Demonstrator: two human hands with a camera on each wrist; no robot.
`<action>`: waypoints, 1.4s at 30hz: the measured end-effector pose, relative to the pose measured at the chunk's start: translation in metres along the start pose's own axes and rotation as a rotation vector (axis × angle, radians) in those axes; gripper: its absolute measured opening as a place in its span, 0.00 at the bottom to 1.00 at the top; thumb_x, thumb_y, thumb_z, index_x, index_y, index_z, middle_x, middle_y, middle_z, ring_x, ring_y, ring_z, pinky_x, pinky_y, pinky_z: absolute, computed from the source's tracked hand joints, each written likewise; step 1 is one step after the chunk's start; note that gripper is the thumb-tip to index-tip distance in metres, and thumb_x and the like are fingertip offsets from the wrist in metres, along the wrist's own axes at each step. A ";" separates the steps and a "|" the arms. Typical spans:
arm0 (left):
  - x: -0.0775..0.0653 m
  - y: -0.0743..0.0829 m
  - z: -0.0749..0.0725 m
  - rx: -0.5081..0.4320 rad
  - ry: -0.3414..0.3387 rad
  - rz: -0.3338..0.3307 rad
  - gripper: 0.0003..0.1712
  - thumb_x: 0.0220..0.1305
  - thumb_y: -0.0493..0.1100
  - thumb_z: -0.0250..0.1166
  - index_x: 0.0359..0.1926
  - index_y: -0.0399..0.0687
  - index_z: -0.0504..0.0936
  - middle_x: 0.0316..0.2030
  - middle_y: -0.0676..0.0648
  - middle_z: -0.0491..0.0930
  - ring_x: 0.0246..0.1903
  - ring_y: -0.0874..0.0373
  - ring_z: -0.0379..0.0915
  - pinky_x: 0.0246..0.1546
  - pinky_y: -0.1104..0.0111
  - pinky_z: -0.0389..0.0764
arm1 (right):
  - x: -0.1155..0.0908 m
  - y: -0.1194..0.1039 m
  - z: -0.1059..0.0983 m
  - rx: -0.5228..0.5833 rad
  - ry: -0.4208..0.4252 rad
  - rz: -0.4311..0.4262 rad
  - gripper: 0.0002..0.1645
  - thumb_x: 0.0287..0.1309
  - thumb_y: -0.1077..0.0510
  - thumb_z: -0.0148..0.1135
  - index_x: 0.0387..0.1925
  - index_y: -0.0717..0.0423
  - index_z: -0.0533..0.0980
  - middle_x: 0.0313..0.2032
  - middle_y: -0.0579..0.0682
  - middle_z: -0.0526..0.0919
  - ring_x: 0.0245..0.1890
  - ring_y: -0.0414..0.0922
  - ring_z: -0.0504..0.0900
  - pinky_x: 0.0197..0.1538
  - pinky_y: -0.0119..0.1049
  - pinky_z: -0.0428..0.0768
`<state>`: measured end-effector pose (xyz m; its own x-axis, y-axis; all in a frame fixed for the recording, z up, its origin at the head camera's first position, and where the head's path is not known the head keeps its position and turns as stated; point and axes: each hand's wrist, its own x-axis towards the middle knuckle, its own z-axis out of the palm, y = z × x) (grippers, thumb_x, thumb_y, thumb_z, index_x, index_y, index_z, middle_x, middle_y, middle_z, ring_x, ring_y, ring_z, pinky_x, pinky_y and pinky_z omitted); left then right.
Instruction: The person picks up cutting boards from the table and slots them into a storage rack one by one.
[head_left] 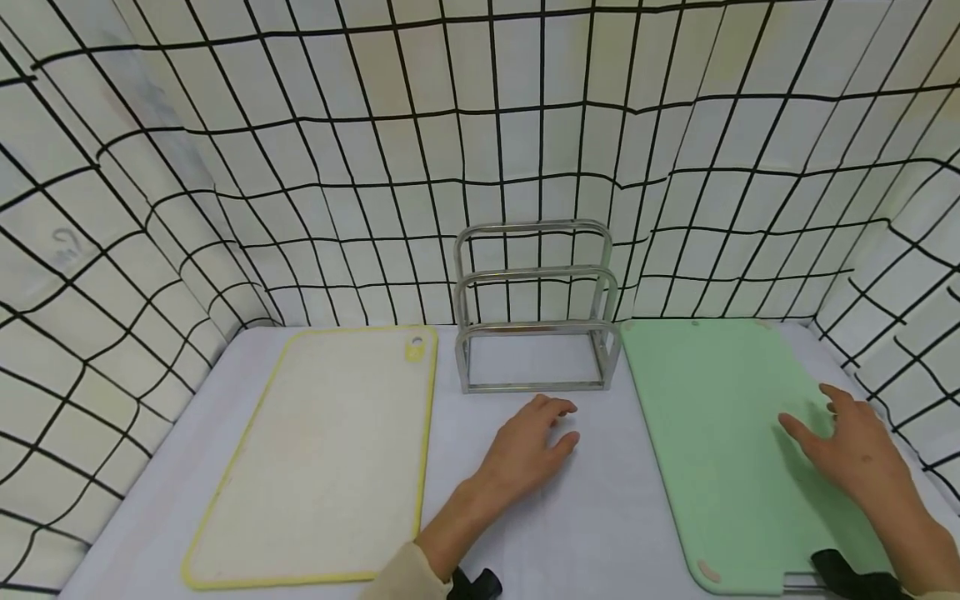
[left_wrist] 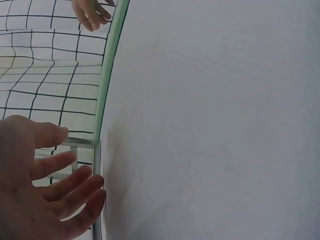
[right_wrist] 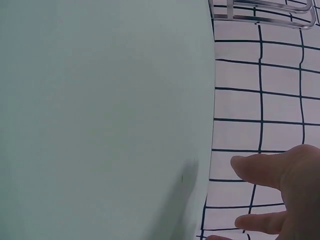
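My left hand (head_left: 528, 446) hovers over the white table, just in front of a metal rack (head_left: 536, 387), with its fingers loosely bent and nothing in them. The rack has three upright loops and holds nothing. Over the right part of a green cutting board (head_left: 720, 450) is my right hand (head_left: 858, 442), thumb spread from the fingers; it casts a shadow on the board. To the left lies a white cutting board (head_left: 322, 458) with a yellow rim, flat on the table. In the left wrist view, the left hand's fingers (left_wrist: 75, 200) overlap the rack.
A black wire grid (head_left: 420, 179) against white sheeting rises behind the table and along both sides. The rack stands between the two boards, near the back grid. White table surface (head_left: 600, 517) shows between the boards.
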<state>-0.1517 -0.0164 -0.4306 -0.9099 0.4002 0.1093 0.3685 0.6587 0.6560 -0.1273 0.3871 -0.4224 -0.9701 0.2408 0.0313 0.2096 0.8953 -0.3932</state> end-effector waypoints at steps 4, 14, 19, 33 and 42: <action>0.002 0.004 0.004 0.021 -0.025 0.004 0.19 0.72 0.46 0.66 0.62 0.51 0.82 0.54 0.50 0.82 0.53 0.56 0.81 0.53 0.65 0.82 | -0.002 0.004 -0.001 -0.005 -0.016 0.019 0.53 0.75 0.40 0.54 0.73 0.83 0.50 0.58 0.88 0.62 0.56 0.79 0.66 0.50 0.72 0.72; 0.004 0.010 0.010 0.099 -0.043 0.031 0.20 0.72 0.48 0.67 0.62 0.53 0.82 0.55 0.51 0.82 0.57 0.57 0.79 0.56 0.67 0.81 | -0.002 0.010 0.001 -0.019 -0.034 0.035 0.55 0.74 0.38 0.55 0.73 0.83 0.50 0.60 0.88 0.60 0.56 0.80 0.66 0.50 0.73 0.72; 0.006 0.015 0.014 0.102 -0.057 0.050 0.20 0.72 0.48 0.67 0.62 0.53 0.81 0.56 0.51 0.82 0.59 0.57 0.78 0.57 0.66 0.81 | -0.006 0.015 0.000 -0.033 -0.041 0.070 0.54 0.74 0.39 0.55 0.72 0.84 0.50 0.60 0.88 0.59 0.57 0.80 0.64 0.53 0.73 0.71; 0.009 0.022 0.022 0.146 -0.075 0.066 0.20 0.73 0.49 0.67 0.62 0.54 0.81 0.57 0.51 0.82 0.60 0.56 0.77 0.57 0.67 0.81 | -0.006 0.016 -0.003 -0.077 -0.123 0.104 0.55 0.72 0.42 0.57 0.71 0.86 0.49 0.59 0.91 0.59 0.57 0.83 0.63 0.54 0.75 0.72; 0.012 0.028 0.030 0.169 -0.074 0.066 0.21 0.72 0.51 0.67 0.63 0.55 0.81 0.58 0.52 0.82 0.61 0.55 0.77 0.58 0.65 0.79 | -0.007 0.022 -0.008 -0.109 -0.165 0.144 0.53 0.72 0.42 0.57 0.68 0.87 0.51 0.57 0.88 0.63 0.57 0.81 0.63 0.55 0.72 0.72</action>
<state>-0.1465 0.0259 -0.4337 -0.8684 0.4879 0.0887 0.4594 0.7242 0.5142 -0.1147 0.4076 -0.4240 -0.9341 0.3126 -0.1726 0.3508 0.8935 -0.2805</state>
